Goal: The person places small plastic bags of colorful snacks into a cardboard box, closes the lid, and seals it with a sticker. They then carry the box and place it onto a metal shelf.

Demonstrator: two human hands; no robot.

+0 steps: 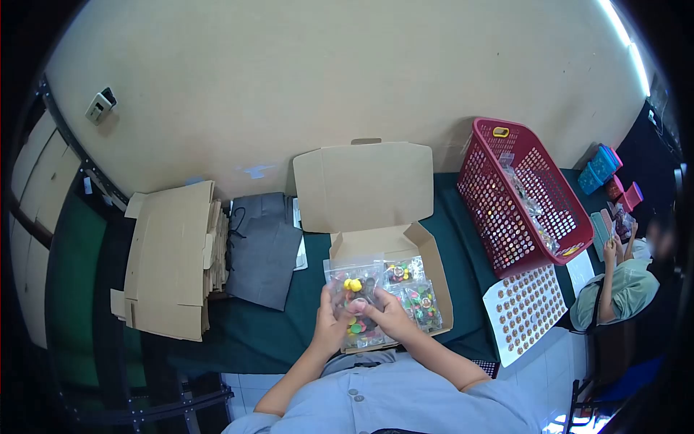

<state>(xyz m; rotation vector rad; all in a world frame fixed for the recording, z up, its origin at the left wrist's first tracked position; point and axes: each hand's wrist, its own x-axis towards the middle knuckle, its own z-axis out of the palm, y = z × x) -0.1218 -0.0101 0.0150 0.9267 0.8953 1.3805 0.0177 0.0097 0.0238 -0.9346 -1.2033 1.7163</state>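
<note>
My left hand [332,324] and my right hand [392,316] are both closed on a clear plastic bag [353,284], one at each side. Yellow, green and dark pieces show through its plastic; their exact kind is too small to tell. Beneath it stands an open cardboard box [440,278] with its lid [363,186] raised toward the wall. Inside the box lie several similar bags [423,302] of colourful pieces, partly covered by the bag I hold and by my right hand.
Flattened cardboard boxes [168,260] are stacked at left, beside dark grey bags [264,249] on the green tablecloth [253,338]. A red basket [499,224] holding plastic packets stands right, behind a sheet of round stickers [525,312]. Another person [627,289] sits at far right near coloured baskets [598,168].
</note>
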